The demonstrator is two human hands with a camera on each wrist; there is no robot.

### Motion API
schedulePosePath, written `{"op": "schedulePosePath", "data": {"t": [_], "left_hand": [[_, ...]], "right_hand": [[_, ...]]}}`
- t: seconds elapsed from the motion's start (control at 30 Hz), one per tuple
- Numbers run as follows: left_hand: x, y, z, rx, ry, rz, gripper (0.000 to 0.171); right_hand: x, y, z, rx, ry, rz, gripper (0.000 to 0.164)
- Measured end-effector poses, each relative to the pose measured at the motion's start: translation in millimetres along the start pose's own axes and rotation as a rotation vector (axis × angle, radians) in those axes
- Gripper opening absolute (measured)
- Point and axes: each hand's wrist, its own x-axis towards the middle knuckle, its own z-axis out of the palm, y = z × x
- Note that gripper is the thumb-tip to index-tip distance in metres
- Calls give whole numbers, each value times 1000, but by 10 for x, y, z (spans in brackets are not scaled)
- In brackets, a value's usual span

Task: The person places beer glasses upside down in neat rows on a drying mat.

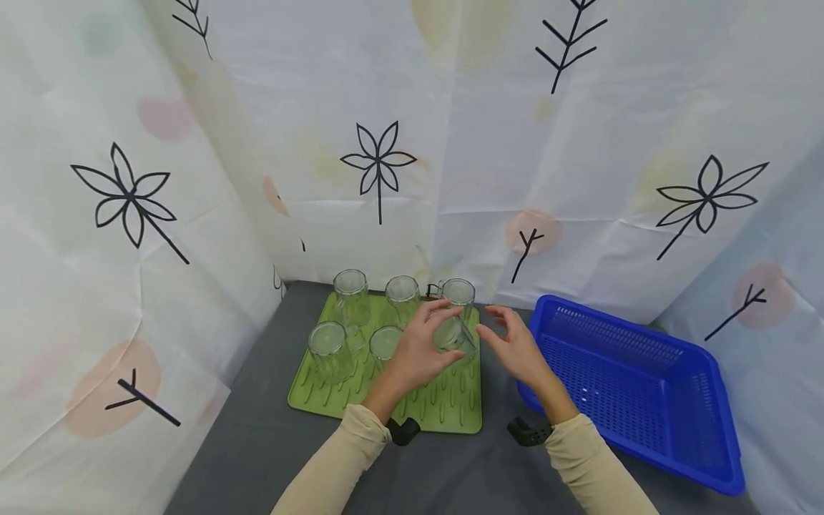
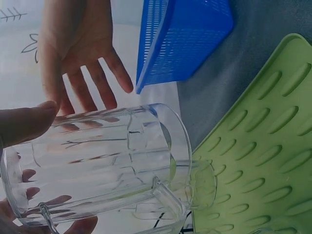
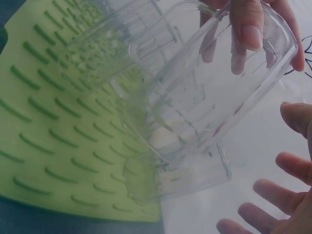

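My left hand (image 1: 421, 348) grips a clear glass mug (image 2: 107, 161) around its body, thumb on one side and fingers on the other. The mug is tilted over the right part of the green drying mat (image 1: 450, 411); its handle (image 2: 168, 200) shows in the left wrist view. Across from it, my right hand (image 1: 520, 352) is spread beside the mug with a gap between, its fingers apart and holding nothing. Several more clear glass mugs stand on the mat, among them a front left mug (image 1: 330, 350) and a back left mug (image 1: 351, 295).
A blue perforated plastic basket (image 1: 698, 468) stands right of the mat, close by my right forearm. Grey cloth (image 1: 238, 436) covers the table. White patterned curtains (image 1: 450, 143) hang behind and along both sides.
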Motion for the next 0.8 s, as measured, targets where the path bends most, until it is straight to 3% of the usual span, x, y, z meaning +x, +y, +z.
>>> {"op": "schedulePosePath", "data": {"t": [0.1,0.3,0.53,0.8], "left_hand": [[0,25,36,65,-19,16,72],[-4,22,152,149,-88,-26,71],[-23,-101,332,157,-157,-82,71],[-49,-255,472,158,-176,-82,71]], "right_hand": [[-14,20,-24,-65,20,-21,66],[-32,67,-41,-126,50,-35,64],[-46,98,-79,-126,53,-25,65],[-52,132,-134,-153,54,-35,63]]}}
